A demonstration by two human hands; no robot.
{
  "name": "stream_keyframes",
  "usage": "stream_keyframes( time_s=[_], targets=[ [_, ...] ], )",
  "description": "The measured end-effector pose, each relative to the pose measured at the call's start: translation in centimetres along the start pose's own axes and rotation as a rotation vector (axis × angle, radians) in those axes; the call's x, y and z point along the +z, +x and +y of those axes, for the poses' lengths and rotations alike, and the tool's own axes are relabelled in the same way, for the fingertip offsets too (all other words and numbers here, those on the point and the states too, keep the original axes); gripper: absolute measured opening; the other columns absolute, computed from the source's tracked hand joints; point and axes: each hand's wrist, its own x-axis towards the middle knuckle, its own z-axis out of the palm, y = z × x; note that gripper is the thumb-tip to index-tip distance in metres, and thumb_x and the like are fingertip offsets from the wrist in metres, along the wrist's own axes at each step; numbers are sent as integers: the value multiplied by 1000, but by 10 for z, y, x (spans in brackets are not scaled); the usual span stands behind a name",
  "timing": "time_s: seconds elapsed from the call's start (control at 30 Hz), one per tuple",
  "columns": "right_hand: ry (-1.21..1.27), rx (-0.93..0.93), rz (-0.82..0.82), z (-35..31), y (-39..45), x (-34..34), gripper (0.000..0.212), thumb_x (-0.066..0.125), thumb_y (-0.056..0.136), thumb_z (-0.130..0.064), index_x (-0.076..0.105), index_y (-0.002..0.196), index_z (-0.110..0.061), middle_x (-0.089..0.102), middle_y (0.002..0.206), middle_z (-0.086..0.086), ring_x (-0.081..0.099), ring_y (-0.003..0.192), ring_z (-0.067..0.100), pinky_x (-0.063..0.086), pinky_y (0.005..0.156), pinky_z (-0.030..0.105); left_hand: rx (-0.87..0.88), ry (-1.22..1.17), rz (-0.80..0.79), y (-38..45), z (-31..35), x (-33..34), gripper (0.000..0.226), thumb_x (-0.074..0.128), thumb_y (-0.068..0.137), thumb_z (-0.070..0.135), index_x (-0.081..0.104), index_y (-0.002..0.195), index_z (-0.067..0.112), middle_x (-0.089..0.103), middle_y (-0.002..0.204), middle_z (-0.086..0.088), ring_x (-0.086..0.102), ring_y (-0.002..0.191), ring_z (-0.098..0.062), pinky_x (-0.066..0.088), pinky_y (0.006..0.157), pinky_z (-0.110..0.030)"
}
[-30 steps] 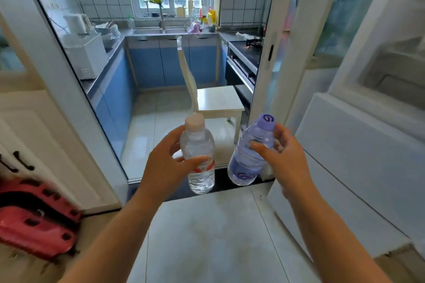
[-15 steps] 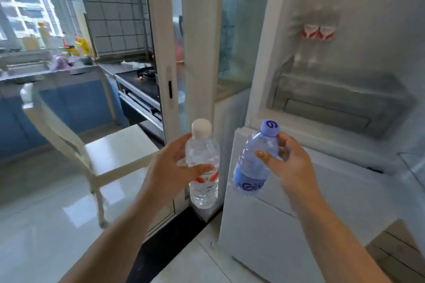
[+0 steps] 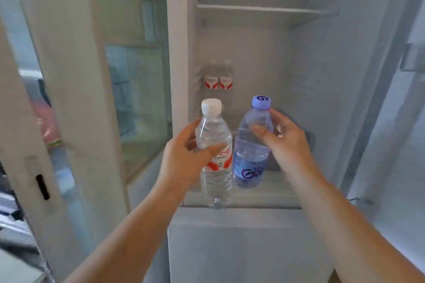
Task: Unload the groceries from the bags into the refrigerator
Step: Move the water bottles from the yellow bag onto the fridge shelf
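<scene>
Midway through unloading, by the look of it. Already done: two bottles with red-and-white labels standing side by side at the back of the refrigerator, against its rear wall, touching or nearly so. In hand now, two more.

Left hand wrapped around the middle of a clear bottle with a white cap and a red-and-white label, thumb across the front, fingers behind; held upright in front of the open refrigerator, not yet inside. Right hand closed on the upper part of a blue bottle with a purple cap, thumb pressed on the shoulder, the bottle leaning a little with its base toward the clear one. Both bottles just beside each other, possibly touching near the labels; hard to tell.

Both held level with the shelf floor of the refrigerator, in front of the two bottles already stored. Plenty of bare room on that floor to the right of those two and in front of them. Higher up, a thin shelf with nothing visible on it.

Left to do, as a judgement: reach in, set both bottles down upright on the shelf floor, let go, then return for whatever remains. No bags in view, so no telling how much is left in them. To the left of the refrigerator, a pale sliding door frame with glass; blurred pink shape behind it, unclear what.

Likely snag: the leaning blue bottle tipping if set down off its base.
</scene>
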Motion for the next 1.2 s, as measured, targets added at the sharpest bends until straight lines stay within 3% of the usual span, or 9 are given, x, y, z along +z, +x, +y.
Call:
stream_keyframes(
  time_s=[0.07, 0.13, 0.3, 0.53, 0.63, 0.73, 0.9, 1.0, 1.2],
  targets=[
    [59, -4, 55, 6, 27, -1, 24, 74, 77, -21, 66, 95, -35, 70, 91, -17, 65, 86, 2, 51, 81, 26, 10, -57, 4, 28, -1, 13, 51, 77, 72, 10, 60, 114, 33, 72, 93, 16, 68, 87, -2, 53, 68, -18],
    [99, -21, 84, 12, 53, -6, 23, 74, 77, -18, 66, 88, -36, 71, 88, -17, 66, 86, 4, 53, 83, 31, 16, -111, 20, 55, -2, 27, 45, 76, 74, 13, 60, 109, 36, 72, 93, 15, 68, 86, -4, 53, 68, -20],
    [114, -54, 115, 30, 124, -17, 31, 75, 76, -23, 66, 105, -29, 70, 102, -7, 66, 96, 13, 52, 90, 39, 70, -165, 30, 123, -5, 60, 42, 76, 73, 15, 63, 111, 29, 73, 96, 7, 70, 87, -13, 56, 78, -37],
    [157, -49, 161, 59, 207, -29, 34, 74, 77, -19, 65, 109, -23, 69, 94, -13, 65, 77, -5, 49, 66, 12, 78, -225, 38, 216, -20, 107, 66, 78, 62, 35, 56, 124, 28, 67, 114, 6, 66, 100, -16, 52, 89, -46],
    [138, -30, 155, 77, 231, -30, 32, 75, 77, -20, 64, 107, -23, 68, 93, -14, 66, 82, 4, 52, 72, 18, 91, -236, 45, 242, -38, 127, 59, 75, 74, 21, 53, 128, 27, 64, 119, 4, 64, 104, -17, 52, 90, -46],
    [134, -3, 140, 94, 248, -31, 36, 75, 76, -24, 64, 110, -27, 68, 98, -12, 66, 88, 8, 53, 76, 25, 82, -216, 49, 259, -52, 144, 61, 75, 74, 20, 51, 130, 27, 63, 121, 2, 64, 103, -16, 52, 90, -43],
    [164, 18, 151, 120, 270, -36, 36, 75, 76, -23, 65, 111, -25, 69, 98, -11, 66, 82, 2, 49, 62, 14, 55, -183, 50, 288, -71, 160, 76, 76, 60, 37, 51, 131, 29, 62, 123, 3, 62, 107, -16, 51, 91, -45],
    [169, 38, 132, 135, 280, -38, 35, 74, 77, -21, 64, 110, -24, 68, 96, -13, 66, 80, 3, 48, 58, 11, 42, -173, 36, 303, -81, 168, 74, 75, 61, 35, 51, 131, 27, 62, 122, 2, 62, 106, -16, 52, 91, -45],
    [155, 51, 146, 161, 297, -32, 37, 75, 77, -19, 61, 111, -24, 67, 102, -9, 66, 89, 8, 54, 74, 24, 70, -157, -8, 324, -94, 181, 72, 75, 63, 34, 52, 130, 22, 65, 118, 3, 64, 104, -12, 52, 90, -41]
  ],
)
